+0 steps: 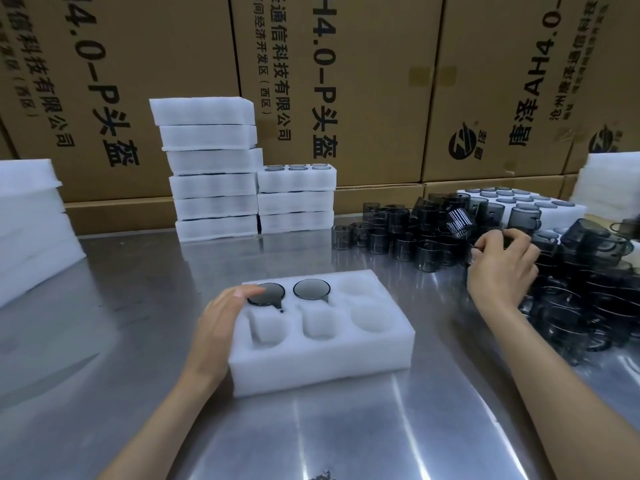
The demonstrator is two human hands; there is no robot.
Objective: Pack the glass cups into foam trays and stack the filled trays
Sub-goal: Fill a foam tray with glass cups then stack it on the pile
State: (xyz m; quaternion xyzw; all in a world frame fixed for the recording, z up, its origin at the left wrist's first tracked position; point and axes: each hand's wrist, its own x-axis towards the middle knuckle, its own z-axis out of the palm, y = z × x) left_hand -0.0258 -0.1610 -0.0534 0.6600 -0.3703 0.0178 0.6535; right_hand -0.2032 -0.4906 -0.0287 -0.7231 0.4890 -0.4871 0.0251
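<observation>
We have two cups point(266, 293) seated mouth-up in the back row of the foam tray point(322, 355) on the counter point(138, 341); four pockets remain unfilled. Two stacks of filled trays point(211, 168) stand behind, so we judge the job well underway, with a large pile of loose cups point(415, 233) left. The tray's long side runs left to right. Our left hand point(221, 317) rests flat and released on the tray's edge; our right hand point(502, 258) has its grip curled around a cup in the pile.
</observation>
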